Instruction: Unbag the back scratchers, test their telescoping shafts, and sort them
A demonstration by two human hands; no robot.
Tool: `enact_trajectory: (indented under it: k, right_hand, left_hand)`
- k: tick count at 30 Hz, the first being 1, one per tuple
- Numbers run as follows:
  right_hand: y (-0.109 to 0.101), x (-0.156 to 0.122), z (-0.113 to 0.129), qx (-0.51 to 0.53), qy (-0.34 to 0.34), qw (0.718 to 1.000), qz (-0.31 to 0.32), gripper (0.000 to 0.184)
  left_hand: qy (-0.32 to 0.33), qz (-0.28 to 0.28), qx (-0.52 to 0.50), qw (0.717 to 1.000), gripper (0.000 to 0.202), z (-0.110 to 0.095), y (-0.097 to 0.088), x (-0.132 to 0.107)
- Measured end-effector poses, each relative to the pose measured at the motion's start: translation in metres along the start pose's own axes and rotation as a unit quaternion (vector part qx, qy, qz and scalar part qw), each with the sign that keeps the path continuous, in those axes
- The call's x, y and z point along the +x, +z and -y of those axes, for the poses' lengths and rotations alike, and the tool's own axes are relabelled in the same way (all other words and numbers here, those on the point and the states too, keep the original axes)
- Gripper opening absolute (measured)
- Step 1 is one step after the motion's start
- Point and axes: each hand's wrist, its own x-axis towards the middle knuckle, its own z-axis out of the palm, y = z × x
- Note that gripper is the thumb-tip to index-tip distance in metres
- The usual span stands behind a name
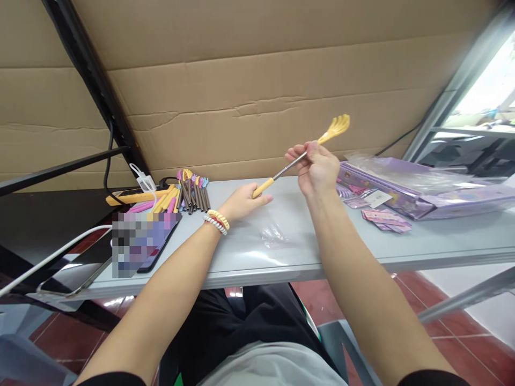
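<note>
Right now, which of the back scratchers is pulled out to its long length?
The yellow back scratcher held between the left hand and right hand: its metal rod shows. The others lie bundled in the pile.

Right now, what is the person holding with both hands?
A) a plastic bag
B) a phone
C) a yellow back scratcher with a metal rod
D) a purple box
C: the left hand grips the yellow handle while the right hand pinches the metal rod of the yellow back scratcher, its claw-shaped head raised above the table.
</note>
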Motion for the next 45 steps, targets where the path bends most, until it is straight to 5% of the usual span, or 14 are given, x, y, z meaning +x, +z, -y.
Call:
enact_trajectory:
  k: [5, 9, 15, 19, 26, 34, 41, 45]
  right_hand:
    - [-0.029, 0.024, 0.020, 0.014, -0.049, 0.996, -0.075, 0.024]
    - [-0.030, 0.025, 0.022, 0.038, -0.045, 0.993, -0.105, 0.026]
    - [0.004, -0.005, -0.014, 0.012, 0.117, 0.993, 0.019, 0.036]
    - [0.016, -0.020, -0.030, 0.000, 0.162, 0.985, 0.056, 0.033]
    - [0.016, -0.013, -0.027, 0.083, 0.169, 0.981, -0.038, 0.028]
    - [0.008, -0.013, -0.010, 0.071, 0.197, 0.977, -0.036, 0.045]
    - [0.010, -0.019, -0.017, 0.072, 0.174, 0.981, 0.052, 0.033]
    - [0.016, -0.027, -0.024, 0.049, 0.179, 0.977, 0.105, 0.032]
  left_hand:
    - [0.009, 0.016, 0.074, 0.997, 0.039, -0.004, 0.001, 0.001]
    - [0.013, -0.007, 0.099, 0.995, 0.037, -0.006, 0.008, 0.004]
    - [-0.007, -0.096, 0.100, 0.990, 0.033, 0.003, 0.016, 0.006]
    - [-0.007, -0.122, 0.131, 0.984, 0.031, 0.002, 0.015, 0.008]
    - [0.005, -0.027, 0.051, 0.998, 0.013, -0.008, 0.019, 0.005]
    - [0.060, 0.099, -0.029, 0.993, 0.035, -0.007, 0.021, 0.001]
    - [0.038, -0.012, 0.019, 0.999, 0.032, -0.006, 0.026, 0.008]
    - [0.056, -0.024, 0.011, 0.998, 0.033, -0.004, 0.021, 0.008]
